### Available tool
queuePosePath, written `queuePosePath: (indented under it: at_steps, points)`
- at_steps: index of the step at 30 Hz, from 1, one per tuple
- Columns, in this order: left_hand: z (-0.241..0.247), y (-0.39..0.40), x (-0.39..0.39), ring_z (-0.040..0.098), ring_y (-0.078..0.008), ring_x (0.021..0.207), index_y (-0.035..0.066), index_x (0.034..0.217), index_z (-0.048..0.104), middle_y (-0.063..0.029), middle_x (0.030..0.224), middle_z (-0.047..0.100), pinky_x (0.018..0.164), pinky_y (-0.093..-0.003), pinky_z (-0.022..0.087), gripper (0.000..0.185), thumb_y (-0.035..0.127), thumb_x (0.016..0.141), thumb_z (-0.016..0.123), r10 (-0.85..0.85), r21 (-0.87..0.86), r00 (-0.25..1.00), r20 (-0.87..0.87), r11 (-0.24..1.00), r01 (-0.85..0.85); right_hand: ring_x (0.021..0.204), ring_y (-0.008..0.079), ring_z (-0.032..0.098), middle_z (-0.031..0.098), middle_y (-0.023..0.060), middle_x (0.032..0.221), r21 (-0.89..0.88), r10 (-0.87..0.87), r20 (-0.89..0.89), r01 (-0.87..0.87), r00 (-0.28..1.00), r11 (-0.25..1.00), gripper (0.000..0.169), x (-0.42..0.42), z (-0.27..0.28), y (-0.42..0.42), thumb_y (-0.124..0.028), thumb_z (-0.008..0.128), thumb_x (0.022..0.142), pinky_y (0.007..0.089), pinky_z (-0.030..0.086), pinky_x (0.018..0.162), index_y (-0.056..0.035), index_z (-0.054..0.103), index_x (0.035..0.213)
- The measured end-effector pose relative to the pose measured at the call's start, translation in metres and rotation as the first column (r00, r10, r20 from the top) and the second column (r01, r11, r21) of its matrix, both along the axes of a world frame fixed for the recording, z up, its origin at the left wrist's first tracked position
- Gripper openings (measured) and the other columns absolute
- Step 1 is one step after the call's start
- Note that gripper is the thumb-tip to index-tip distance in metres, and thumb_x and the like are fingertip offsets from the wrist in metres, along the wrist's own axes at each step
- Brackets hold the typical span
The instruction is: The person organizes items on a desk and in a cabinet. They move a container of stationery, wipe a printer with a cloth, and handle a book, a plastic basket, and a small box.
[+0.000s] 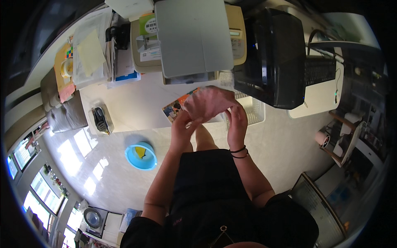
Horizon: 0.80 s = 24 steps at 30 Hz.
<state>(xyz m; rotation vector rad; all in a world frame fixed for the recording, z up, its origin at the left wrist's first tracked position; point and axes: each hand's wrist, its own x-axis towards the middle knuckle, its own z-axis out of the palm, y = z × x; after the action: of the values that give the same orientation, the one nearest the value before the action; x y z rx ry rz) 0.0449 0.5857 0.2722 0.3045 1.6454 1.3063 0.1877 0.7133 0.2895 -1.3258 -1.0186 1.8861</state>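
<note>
A pink cloth is stretched between my two hands, over the front edge of a white table. My left hand grips its lower left edge. At its right edge, my right hand pinches it between thumb and fingers; two dark bands circle that wrist. A colourful printed booklet lies on the table, partly hidden behind the cloth and my left hand. Behind my right hand is a white perforated plastic basket, partly covered from view.
A grey-lidded printer stands at the back, beside a black electronic device. Paper stacks lie at the back left. A clear container with dark items sits at the table's left edge. On the floor is a blue basin holding something yellow.
</note>
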Motion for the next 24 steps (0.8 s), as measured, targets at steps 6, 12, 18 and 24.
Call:
queuePosePath:
  at_steps: [6, 12, 18, 24]
  points:
    - [0.043, 0.045, 0.038, 0.063, -0.0223, 0.084, 0.002, 0.103, 0.059, -0.0095, 0.092, 0.062, 0.075, -0.0365, 0.051, 0.029, 0.008, 0.082, 0.078, -0.302, 0.029, 0.902, -0.309, 0.945, 0.326, 0.126, 0.0157, 0.049, 0.048, 0.0042, 0.131, -0.38, -0.067, -0.324, -0.065, 0.944, 0.923, 0.064, 0.007, 0.003, -0.009, -0.046, 0.045, 0.106, 0.0338, 0.039, 0.11, -0.0077, 0.029, 0.155]
    - [0.08, 0.068, 0.064, 0.054, -0.0326, 0.131, 0.004, 0.141, 0.048, -0.0174, 0.143, 0.053, 0.107, -0.0387, 0.045, 0.063, 0.006, 0.085, 0.076, -0.431, 0.339, 0.894, -0.12, 0.829, 0.445, 0.096, 0.0121, 0.06, 0.063, 0.0069, 0.108, -0.029, -0.173, -0.187, 0.171, 0.967, 0.985, 0.03, 0.05, 0.032, 0.046, -0.026, 0.053, 0.105, 0.0275, 0.051, 0.08, -0.0019, 0.059, 0.124]
    - [0.069, 0.088, 0.073, 0.06, -0.0226, 0.119, 0.005, 0.134, 0.057, -0.0098, 0.134, 0.061, 0.1, -0.0344, 0.051, 0.048, 0.006, 0.089, 0.072, -0.403, 0.197, 0.911, -0.087, 0.89, 0.412, 0.143, 0.0377, 0.038, 0.041, 0.0202, 0.155, 0.526, -0.372, 0.84, -0.76, 0.394, 0.383, 0.05, 0.081, 0.054, 0.137, -0.014, 0.054, 0.1, 0.0517, 0.03, 0.116, -0.0051, 0.045, 0.148]
    - [0.045, 0.081, 0.059, 0.064, -0.0188, 0.115, 0.002, 0.124, 0.063, -0.0092, 0.122, 0.068, 0.102, -0.0341, 0.05, 0.034, 0.005, 0.091, 0.069, -0.465, 0.078, 0.882, -0.076, 0.879, 0.47, 0.143, 0.0298, 0.04, 0.041, 0.0107, 0.157, 0.488, -0.415, 0.825, -0.854, 0.383, 0.181, 0.052, 0.007, 0.044, 0.229, -0.026, 0.054, 0.099, 0.0581, 0.029, 0.115, -0.0075, 0.045, 0.147]
